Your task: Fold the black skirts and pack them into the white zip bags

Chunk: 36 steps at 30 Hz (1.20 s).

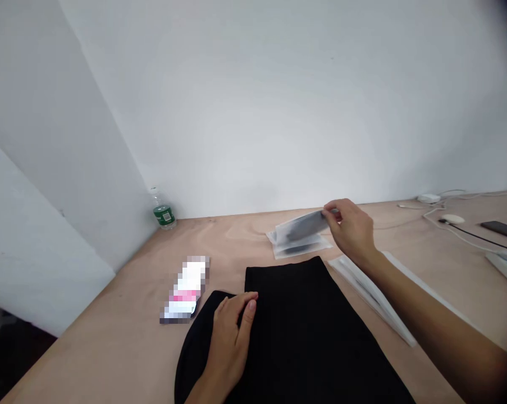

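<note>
Black cloth lies flat mid-table on a plywood table, one end rounded. Far left, a green-labelled water bottle stands in the corner against the wall. A pixel-blurred packet lies just beside the cloth. The left hand rests open on the cloth, not gripping. The right hand pinches a clear plastic bag with something dark inside, holding it tilted above a second bag on the table. Further right lie a long white sleeve, white cables and a phone.
</note>
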### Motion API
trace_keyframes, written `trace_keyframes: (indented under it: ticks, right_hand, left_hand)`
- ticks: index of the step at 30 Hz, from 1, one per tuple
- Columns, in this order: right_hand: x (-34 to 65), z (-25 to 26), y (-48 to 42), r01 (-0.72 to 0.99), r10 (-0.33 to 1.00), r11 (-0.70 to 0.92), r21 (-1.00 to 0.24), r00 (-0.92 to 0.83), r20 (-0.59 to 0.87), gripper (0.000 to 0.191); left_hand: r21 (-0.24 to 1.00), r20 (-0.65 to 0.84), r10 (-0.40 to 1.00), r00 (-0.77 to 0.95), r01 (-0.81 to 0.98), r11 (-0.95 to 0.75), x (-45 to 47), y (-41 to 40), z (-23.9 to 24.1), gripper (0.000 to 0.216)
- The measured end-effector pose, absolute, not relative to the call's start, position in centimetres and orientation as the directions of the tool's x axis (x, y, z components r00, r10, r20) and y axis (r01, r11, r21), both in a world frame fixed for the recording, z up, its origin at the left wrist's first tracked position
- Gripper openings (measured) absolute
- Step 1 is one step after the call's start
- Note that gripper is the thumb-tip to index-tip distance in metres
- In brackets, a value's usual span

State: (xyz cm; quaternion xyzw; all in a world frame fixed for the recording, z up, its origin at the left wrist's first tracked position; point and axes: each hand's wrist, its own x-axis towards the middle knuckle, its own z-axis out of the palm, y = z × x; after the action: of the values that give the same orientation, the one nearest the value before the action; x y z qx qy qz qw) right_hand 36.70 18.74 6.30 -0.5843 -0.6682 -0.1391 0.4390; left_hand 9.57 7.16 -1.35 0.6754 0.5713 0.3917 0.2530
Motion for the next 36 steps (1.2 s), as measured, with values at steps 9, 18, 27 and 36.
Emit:
trace_keyframes:
  ticks: [9,18,27,36]
  right_hand:
    - [37.0,-4.8,21.9,0.9,0.813,0.231,-0.369,0.031,0.582,0.019]
    - [37.3,-4.6,21.0,0.891,0.858,0.18,-0.416,0.065,0.509,0.02]
    - [38.0,-5.1,17.8,0.843,0.945,0.102,-0.527,0.083,0.316,0.026]
    - [39.0,-4.9,18.6,0.684,0.97,0.064,-0.727,0.13,0.207,0.012]
  left_hand:
    - [0.652,0.273,0.953,0.134,0.702,-0.286,9.5,7.4,-2.0,0.026]
    - [0.569,0.32,0.935,0.15,0.759,-0.317,9.5,7.8,-2.3,0.022]
    - [0.467,0.247,0.967,0.066,0.866,-0.178,10.3,13.4,-1.5,0.024]
    - [0.405,0.079,0.996,0.051,0.911,-0.079,10.6,17.7,-2.5,0.031]
